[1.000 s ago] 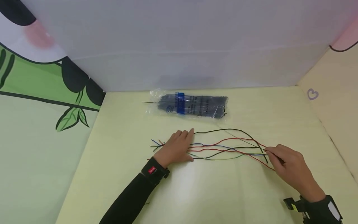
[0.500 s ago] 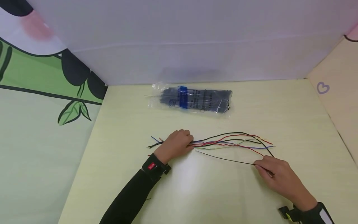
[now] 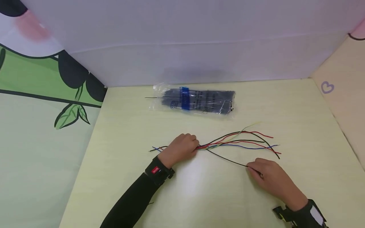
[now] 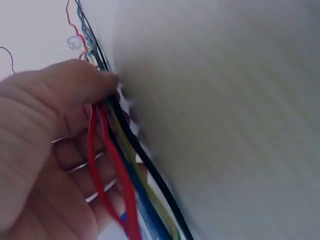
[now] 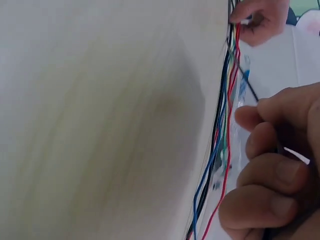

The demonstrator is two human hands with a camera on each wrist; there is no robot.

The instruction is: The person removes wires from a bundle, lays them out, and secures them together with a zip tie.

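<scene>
In the head view my left hand (image 3: 180, 147) holds a bunch of thin wires (image 3: 242, 145) in red, black, blue and yellow-green. The left wrist view shows its thumb and fingers pinching the red wires (image 4: 120, 172) together with the others. My right hand (image 3: 275, 180) pinches a thin black cable tie (image 3: 225, 157), whose far tip reaches the bunch just right of the left hand. Curled fingers (image 5: 265, 182) partly hide the tie's near end in the right wrist view. Short wire ends (image 3: 156, 148) stick out left of the left hand.
A clear plastic bag of black cable ties (image 3: 199, 100) with a blue band lies at the back of the pale table (image 3: 128, 126). A grey-white wall (image 3: 194, 60) stands behind it. A small dark scrap (image 3: 151, 203) lies beside the left forearm.
My right hand has left the wires' right ends and moved left with the cable tie, its tip now at the bunch. My left hand, earlier flat over spread wires, now grips them gathered.
</scene>
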